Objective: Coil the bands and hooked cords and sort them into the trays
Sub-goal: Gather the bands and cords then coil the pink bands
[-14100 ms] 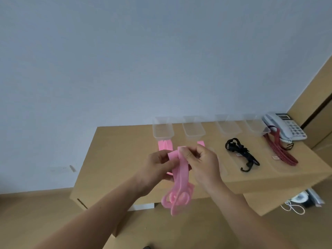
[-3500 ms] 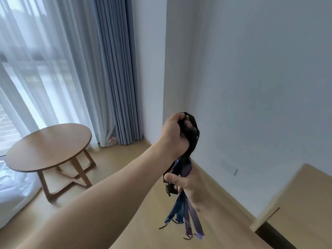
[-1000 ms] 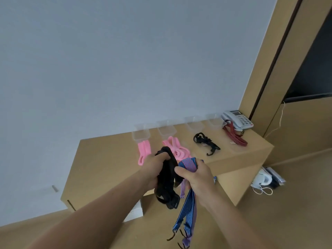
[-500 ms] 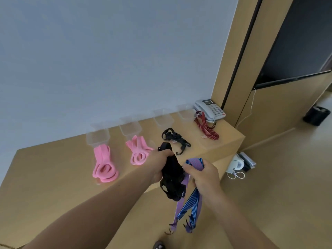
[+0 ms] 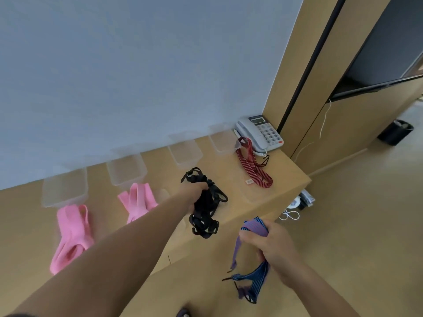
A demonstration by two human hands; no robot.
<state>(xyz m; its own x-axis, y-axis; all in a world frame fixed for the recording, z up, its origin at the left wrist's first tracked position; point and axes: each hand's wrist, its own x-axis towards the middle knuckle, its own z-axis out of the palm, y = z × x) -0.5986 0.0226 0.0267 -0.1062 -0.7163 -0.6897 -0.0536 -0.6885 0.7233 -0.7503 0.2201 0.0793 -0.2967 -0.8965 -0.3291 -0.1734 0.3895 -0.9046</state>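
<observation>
- While the left arm stretches straight out from the lower left corner across the desk [image 5: 283, 179], the left hand [image 5: 195, 194] curls tightly round a tangle of black cords [image 5: 203, 216], knuckles up, the bundle hanging below the fist over the desk's front part.
- More black loops show just behind and beside that fist; whether they belong to the held bundle or lie on the desk cannot be told.
- Held lower and nearer the body, off the desk's front edge, the right hand [image 5: 272, 245] grips blue and purple striped cords [image 5: 254, 227], thumb over the top fold, the hooked ends dangling below the wrist.
- Four clear trays [image 5: 127, 168] stand in a row along the wall.
- One pink band [image 5: 72, 234] lies in front of the leftmost tray, a second pink band [image 5: 138, 200] in front of the next.
- A red striped cord [image 5: 254, 165] lies by the rightmost tray, its far end touching the telephone [image 5: 261, 133].
</observation>
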